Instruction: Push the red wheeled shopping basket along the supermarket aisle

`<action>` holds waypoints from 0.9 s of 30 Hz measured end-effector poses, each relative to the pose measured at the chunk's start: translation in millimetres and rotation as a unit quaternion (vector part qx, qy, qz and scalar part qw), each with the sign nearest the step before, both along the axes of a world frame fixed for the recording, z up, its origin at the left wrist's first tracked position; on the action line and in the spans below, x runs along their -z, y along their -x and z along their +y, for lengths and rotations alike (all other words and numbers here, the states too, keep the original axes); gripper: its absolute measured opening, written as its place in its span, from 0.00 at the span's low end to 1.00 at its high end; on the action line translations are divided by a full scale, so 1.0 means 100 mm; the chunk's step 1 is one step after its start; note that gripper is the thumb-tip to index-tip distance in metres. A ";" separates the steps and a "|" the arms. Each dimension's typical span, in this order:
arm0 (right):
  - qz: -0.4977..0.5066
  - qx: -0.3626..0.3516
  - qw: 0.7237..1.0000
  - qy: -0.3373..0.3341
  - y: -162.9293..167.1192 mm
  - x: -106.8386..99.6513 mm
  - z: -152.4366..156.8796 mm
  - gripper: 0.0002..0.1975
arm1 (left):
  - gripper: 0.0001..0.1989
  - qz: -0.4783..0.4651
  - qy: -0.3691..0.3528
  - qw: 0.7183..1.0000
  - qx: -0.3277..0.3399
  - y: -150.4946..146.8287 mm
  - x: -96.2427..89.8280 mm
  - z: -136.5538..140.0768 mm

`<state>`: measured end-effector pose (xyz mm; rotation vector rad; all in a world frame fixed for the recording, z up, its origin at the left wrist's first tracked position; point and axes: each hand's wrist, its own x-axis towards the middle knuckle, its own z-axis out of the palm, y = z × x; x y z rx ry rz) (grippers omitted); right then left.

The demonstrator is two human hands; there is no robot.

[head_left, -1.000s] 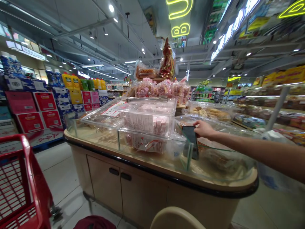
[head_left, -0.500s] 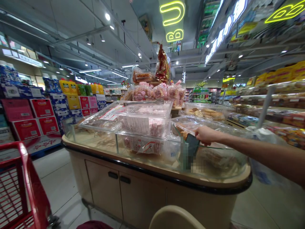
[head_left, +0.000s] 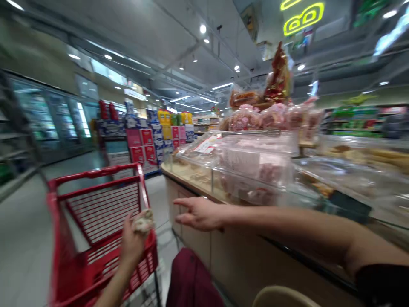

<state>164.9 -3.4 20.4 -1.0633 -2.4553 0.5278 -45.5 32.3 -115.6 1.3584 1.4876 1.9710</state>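
My left hand is in front of the red shopping cart. Its fingers are closed around a crumpled off-white cloth-like thing, blurred by motion. My right hand reaches leftward in front of the display counter, fingers stretched out and apart, holding nothing. Behind my right arm, clear plastic boxes with pinkish packaged food stand at the counter's glass rim. A dark card-like panel lies by the glass to the right of them.
Bagged pink-wrapped goods are piled high on the counter. Stacked red and pink cartons stand beyond the cart, and glass-door fridges line the far left. A beige rounded edge shows at the bottom.
The view has swung left, bringing the whole cart front in. My right hand has left the dark panel and moved leftward, its fingers now spread. My left hand has come into view.
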 end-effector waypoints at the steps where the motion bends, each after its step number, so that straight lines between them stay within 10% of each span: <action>1: 0.062 -0.024 0.998 0.006 0.42 0.30 0.11 0.28 | 0.29 0.023 0.016 1.000 0.013 0.03 0.01 -0.02; 5: 0.361 -0.037 0.925 0.112 1.59 1.34 0.32 0.21 | 0.29 0.195 0.063 0.979 0.016 0.33 0.22 -0.26; 10: 0.340 -0.003 0.940 0.033 1.58 1.96 0.61 0.14 | 0.22 0.440 0.248 0.860 -0.070 1.11 0.52 -0.68; 14: 0.257 -0.014 0.956 -0.138 1.68 2.29 0.62 0.13 | 0.17 0.498 0.328 0.797 -0.100 1.35 0.63 -0.71; 20: 0.189 -0.138 0.942 -0.239 1.89 2.43 0.54 0.11 | 0.16 0.524 0.306 0.787 -0.114 1.16 0.66 -0.75; 27: 0.197 -0.022 0.949 -0.244 1.57 2.51 0.64 0.12 | 0.14 0.552 0.306 0.766 -0.125 0.96 0.66 -0.78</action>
